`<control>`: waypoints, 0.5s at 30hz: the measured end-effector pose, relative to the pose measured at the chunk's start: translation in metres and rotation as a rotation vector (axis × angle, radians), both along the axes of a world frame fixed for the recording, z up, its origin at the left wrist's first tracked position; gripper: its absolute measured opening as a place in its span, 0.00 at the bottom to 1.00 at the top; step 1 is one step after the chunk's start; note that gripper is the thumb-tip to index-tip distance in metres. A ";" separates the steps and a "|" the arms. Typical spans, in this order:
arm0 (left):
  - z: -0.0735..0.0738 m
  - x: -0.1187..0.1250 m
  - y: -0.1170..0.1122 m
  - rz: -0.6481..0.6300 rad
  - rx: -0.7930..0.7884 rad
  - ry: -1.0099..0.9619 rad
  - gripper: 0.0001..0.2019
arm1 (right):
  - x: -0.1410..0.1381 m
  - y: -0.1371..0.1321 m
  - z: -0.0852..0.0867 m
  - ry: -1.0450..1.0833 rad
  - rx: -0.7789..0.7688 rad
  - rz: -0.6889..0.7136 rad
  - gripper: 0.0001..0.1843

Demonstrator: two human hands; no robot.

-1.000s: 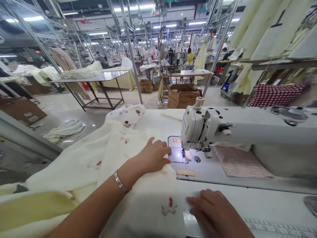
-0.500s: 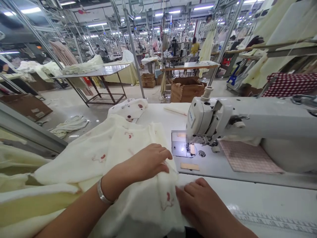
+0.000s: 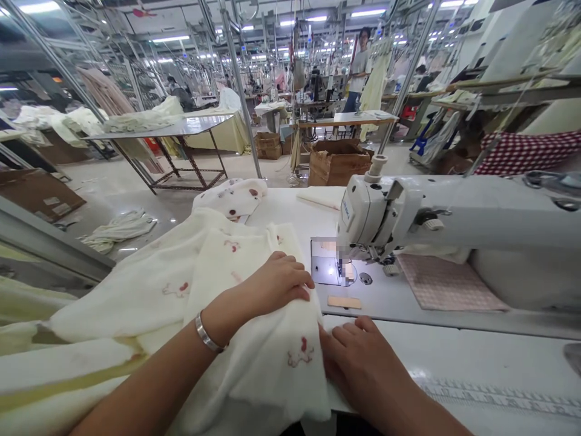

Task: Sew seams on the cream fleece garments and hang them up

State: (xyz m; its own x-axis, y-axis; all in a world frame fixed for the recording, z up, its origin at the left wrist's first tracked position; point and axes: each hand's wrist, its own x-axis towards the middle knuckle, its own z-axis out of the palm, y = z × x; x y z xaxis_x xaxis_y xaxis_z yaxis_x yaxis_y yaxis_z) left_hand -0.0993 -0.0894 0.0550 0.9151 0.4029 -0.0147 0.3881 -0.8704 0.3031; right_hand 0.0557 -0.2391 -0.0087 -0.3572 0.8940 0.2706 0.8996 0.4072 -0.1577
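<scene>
A cream fabric piece with small reddish embroidered motifs spreads over the table's left part and hangs down its front. My left hand, a silver bangle on its wrist, lies on top with fingers bent and closed at the cloth's right edge. Lower down, my right hand has its fingers curled at the same edge, pinching it; the fingertips are partly hidden. Just right of the cloth stands a white sewing machine, its lit needle plate apart from the fabric.
A white cloth with dark spots lies behind the cream piece. Pink checked fabric sits under the machine arm. A ruler scale runs along the front right. Beyond are a cardboard box and a standing person.
My left hand has settled flatter onto the cloth near its edge, and the fabric's lower right part has shifted slightly. A person now shows in the background. The view has moved a little.
</scene>
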 end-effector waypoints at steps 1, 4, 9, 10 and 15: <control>-0.001 -0.001 0.001 -0.004 -0.009 0.006 0.04 | 0.001 -0.002 -0.001 0.003 0.005 0.005 0.14; -0.006 -0.001 0.001 -0.031 -0.062 -0.003 0.04 | 0.004 -0.013 -0.005 0.025 0.012 0.033 0.17; -0.023 0.010 -0.004 -0.030 -0.071 -0.052 0.06 | 0.006 -0.031 -0.010 0.092 0.026 0.050 0.16; -0.026 0.012 -0.005 -0.025 -0.065 -0.051 0.06 | 0.005 -0.032 -0.011 0.112 0.019 0.046 0.15; -0.032 0.019 -0.009 0.007 -0.026 -0.038 0.06 | 0.001 -0.029 -0.010 0.220 -0.010 0.012 0.11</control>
State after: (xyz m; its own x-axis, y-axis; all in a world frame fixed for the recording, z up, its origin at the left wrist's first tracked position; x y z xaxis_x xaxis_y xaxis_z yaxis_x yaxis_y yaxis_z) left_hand -0.0799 -0.0979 0.0226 0.9123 0.4093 0.0093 0.3820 -0.8591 0.3405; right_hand 0.0568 -0.2681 -0.0187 -0.3014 0.8931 0.3341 0.8380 0.4152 -0.3541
